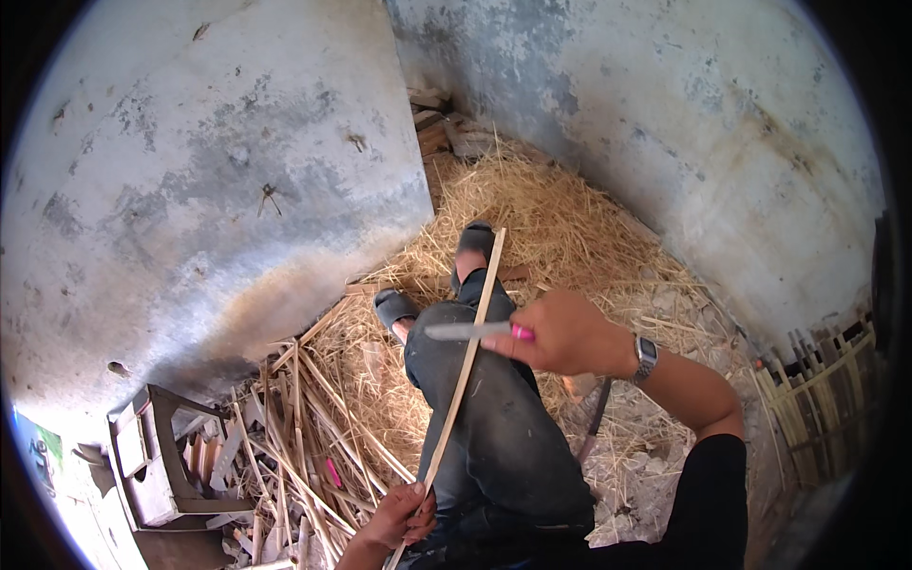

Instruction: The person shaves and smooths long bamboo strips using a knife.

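My left hand (403, 513) is closed round the lower part of a long, thin bamboo strip (462, 391). The strip slants up and away across my dark trousers (494, 456), its far end near my feet. A knife (454, 331) with a pink handle is gripped in my right hand (568, 332). Its blade points left and crosses the strip above my knee; whether it touches the strip I cannot tell. My right fingers hide most of the handle.
Straw-like shavings (551, 204) cover the floor ahead. On the left lie several bamboo sticks (294, 446) beside a broken wooden frame (157, 465). A woven slat piece (826, 399) leans at the right. Worn walls (237, 142) meet in the corner.
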{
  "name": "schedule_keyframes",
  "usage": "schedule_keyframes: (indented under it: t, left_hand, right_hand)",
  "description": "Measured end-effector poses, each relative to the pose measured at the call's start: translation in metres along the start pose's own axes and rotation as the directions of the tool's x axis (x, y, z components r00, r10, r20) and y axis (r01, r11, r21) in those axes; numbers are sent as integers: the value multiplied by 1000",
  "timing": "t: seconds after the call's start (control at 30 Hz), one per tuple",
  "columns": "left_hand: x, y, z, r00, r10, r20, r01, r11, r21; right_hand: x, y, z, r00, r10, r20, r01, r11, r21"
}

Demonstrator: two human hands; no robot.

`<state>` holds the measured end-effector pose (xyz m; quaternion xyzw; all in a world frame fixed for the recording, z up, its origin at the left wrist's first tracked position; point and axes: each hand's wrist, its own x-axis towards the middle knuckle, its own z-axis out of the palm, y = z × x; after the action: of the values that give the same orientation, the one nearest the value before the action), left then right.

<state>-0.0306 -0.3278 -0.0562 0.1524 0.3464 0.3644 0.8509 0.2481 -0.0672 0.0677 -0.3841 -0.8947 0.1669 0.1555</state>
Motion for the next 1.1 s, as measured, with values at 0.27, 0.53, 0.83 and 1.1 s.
schedule_keyframes:
  t: [0.27, 0.53, 0.83, 1.1]
  left_hand:
    - [0, 4, 6, 1000, -16, -8, 16, 1000, 7]
    - [-1, -1, 0, 999, -18, 27, 19, 1000, -24]
    - [1, -4, -6, 997, -48, 59, 55, 992, -110]
    - [0, -3, -8, 1000, 7, 1, -7, 1000, 6]
  right_hand:
    - [6, 15, -10, 984, 129, -122, -134, 990, -33]
    - [17, 26, -11, 986, 58, -157, -64, 997, -31]
    - [12, 7, 5, 999, -23, -28, 23, 1000, -15]
    - [44, 52, -31, 948, 168, -271, -177, 984, -8]
